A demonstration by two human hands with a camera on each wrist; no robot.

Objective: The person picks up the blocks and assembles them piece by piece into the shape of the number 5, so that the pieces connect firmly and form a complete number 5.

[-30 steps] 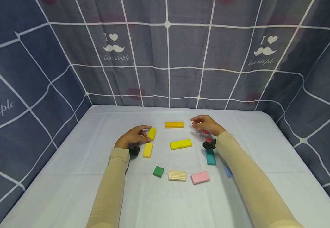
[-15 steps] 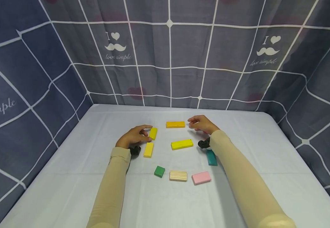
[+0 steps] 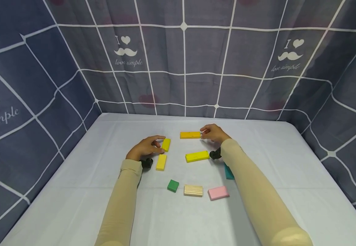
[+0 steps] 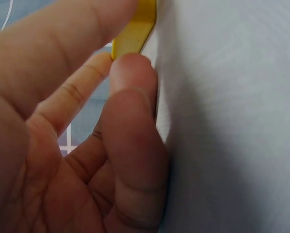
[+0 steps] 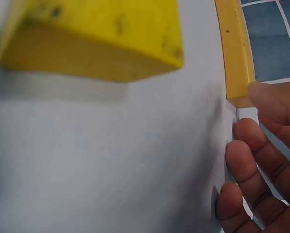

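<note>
My left hand (image 3: pixel 144 147) pinches a small yellow block (image 3: pixel 166 145) between thumb and index finger, left of centre in the head view. In the left wrist view the thumb and index fingertip meet the end of this yellow block (image 4: pixel 133 36), while the other fingers curl beneath. My right hand (image 3: pixel 213 133) is at the right end of a long orange-yellow block (image 3: pixel 190 135) at the back. In the right wrist view one fingertip overlaps the end corner of this orange-yellow block (image 5: pixel 236 63); the other fingers bend loosely below it.
A long bright-yellow block (image 3: pixel 197 156) lies between the hands, a second small yellow block (image 3: pixel 161 162) near the left wrist. Closer in are a green block (image 3: pixel 173 186), a ridged wooden block (image 3: pixel 193 190) and a pink block (image 3: pixel 218 193). The right sleeve partly covers a teal block (image 3: pixel 228 172).
My right hand has moved left, away from the reddish pieces near it, to the end of the orange-yellow block. The left hand stays on the small yellow block.
</note>
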